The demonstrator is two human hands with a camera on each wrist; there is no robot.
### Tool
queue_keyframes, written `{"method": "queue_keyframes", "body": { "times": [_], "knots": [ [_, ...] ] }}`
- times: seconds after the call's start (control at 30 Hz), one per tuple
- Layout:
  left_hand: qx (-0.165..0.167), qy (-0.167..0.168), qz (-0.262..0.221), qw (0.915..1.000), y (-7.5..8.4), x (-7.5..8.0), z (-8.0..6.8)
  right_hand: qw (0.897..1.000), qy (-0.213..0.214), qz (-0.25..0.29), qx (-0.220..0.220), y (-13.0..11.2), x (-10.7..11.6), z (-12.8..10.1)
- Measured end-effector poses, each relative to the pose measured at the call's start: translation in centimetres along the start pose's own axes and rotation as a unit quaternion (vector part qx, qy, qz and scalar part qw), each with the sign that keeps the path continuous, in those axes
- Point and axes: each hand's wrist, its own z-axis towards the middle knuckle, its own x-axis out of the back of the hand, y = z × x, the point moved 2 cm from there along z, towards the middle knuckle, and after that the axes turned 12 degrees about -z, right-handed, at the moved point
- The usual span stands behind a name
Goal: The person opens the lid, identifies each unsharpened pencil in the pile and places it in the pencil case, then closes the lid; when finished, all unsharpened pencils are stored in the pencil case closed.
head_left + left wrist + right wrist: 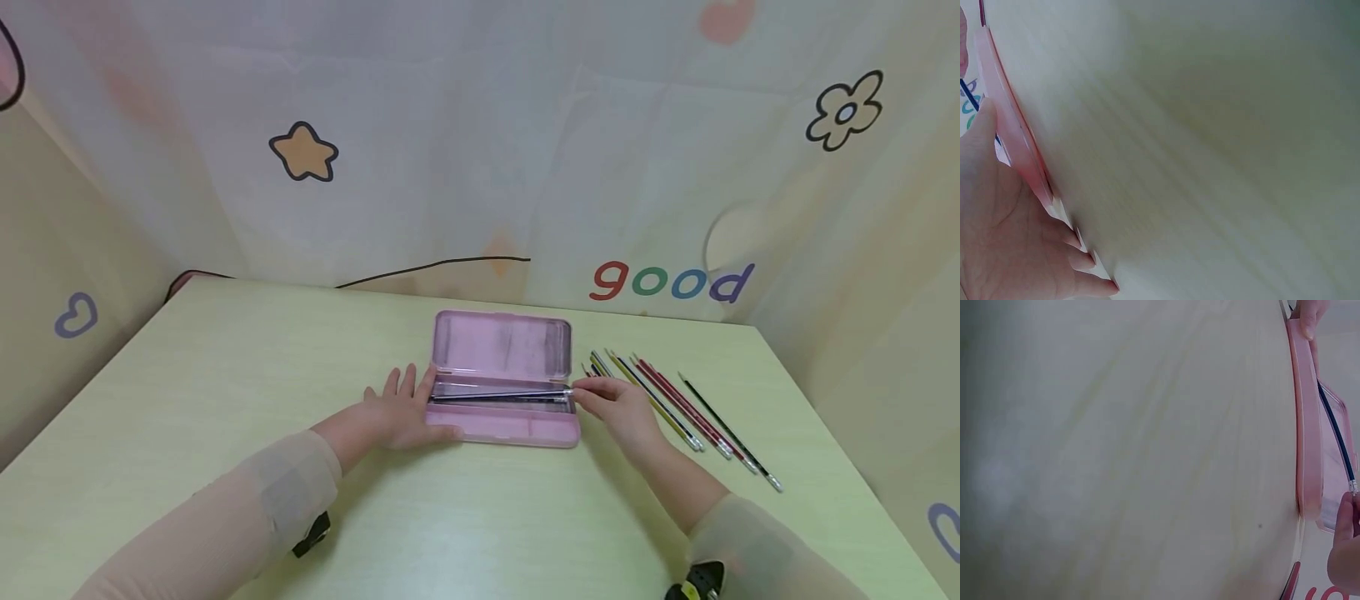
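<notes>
An open pink pencil case (517,427) lies mid-table, its lid (501,343) folded back. My left hand (405,408) rests flat on the table against the case's left end, thumb along its front edge. In the left wrist view the fingers (1085,259) lie on the table beside the pink case wall (1013,134). My right hand (609,398) pinches the eraser end of a dark pencil (498,395) that lies across the tray. The right wrist view shows this pencil (1335,434) over the case (1307,425) with my fingertips (1346,515) at its end.
Several pencils (678,408), yellow, red and dark, lie in a row on the pale green table (225,375) right of the case. A patterned cloth backdrop (480,150) walls in the table on the back and sides.
</notes>
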Motion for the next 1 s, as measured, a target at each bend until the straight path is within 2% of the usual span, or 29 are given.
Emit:
{"method": "queue_keyframes", "body": {
  "times": [0.53,0.7,1.0],
  "knots": [
    [-0.001,-0.001,0.001,1.0000,-0.17,-0.15,0.29,1.000,0.002,0.008,-0.002,-0.30,-0.36,0.24],
    [-0.003,0.000,0.003,1.0000,-0.21,-0.17,0.36,1.000,-0.011,0.015,-0.006,-0.33,-0.43,0.28],
    [-0.007,0.004,-0.010,0.9999,-0.17,-0.05,0.21,0.999,-0.026,-0.021,-0.015,-0.02,-0.72,0.51]
  ]
}}
